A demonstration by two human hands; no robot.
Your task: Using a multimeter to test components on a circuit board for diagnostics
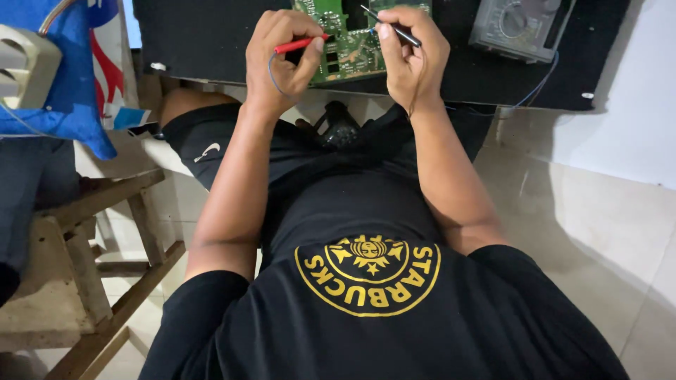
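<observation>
Closest to the camera comes a black shirt (380, 317) with a round yellow emblem on the chest, and past it black shorts (232, 151) over the lap of the seated person. Both bare forearms run from there up toward the top of the view. Off to the left stands a worn wooden stool (77, 281) on a pale tiled floor (598, 232), with blue cloth (70, 91) hanging above it. Farther on, the left hand (282, 53) has its grip clenched around a red probe (299, 44), pinched between thumb and fingers with the tip pointing right, toward a green circuit board (352, 49). A thin blue wire (273, 77) loops down in front of that hand. Just beside it, the right hand (412, 56) grasps a black probe (391, 27) in a pen-like grip, its tip angled up and left over the board. The board lies between the two hands on a black desk (204, 35), at the near edge. Farthest off, at the upper right of the desk, sits a grey multimeter (517, 24), with a blue lead (542, 81) trailing from it.
</observation>
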